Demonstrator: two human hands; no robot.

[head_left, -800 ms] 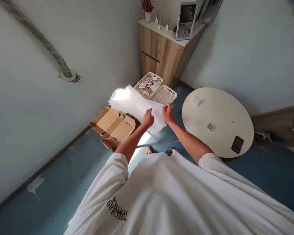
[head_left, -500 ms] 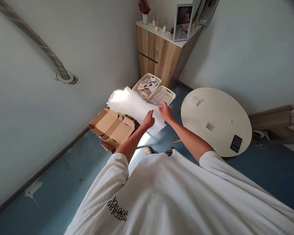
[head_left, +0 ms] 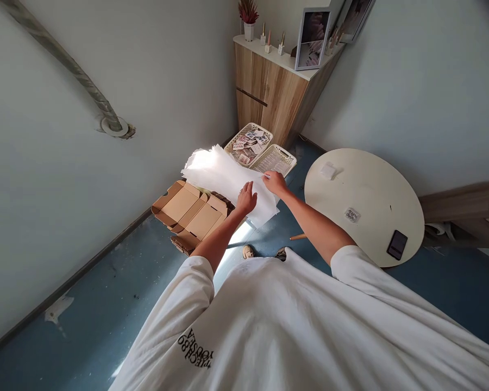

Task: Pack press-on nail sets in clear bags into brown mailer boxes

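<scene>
A stack of large, thin white sheets (head_left: 224,174) lies beyond my hands, uneven at its far left edge and brightly lit there. My left hand (head_left: 246,199) rests at the near side of the sheets with its fingers stretched out. At the right edge of the stack, my right hand (head_left: 275,183) has its thumb and fingers pinched together on a white sheet. How many sheets are between the fingers cannot be made out. Flat brown cardboard boxes (head_left: 201,220) are piled just left of my left forearm.
Two white plastic baskets stand behind the sheets: one basket (head_left: 229,145) with small printed cards, another basket (head_left: 292,158) with clear packets. A round white table (head_left: 367,179) at right bears a phone (head_left: 397,245) and small packets. A wooden cabinet (head_left: 285,92) fills the corner.
My right hand has moved slightly left along the edge of the sheets, its fingers opening a little and then closing in a pinch. My left hand has stayed nearly in place, its fingers straighter.
</scene>
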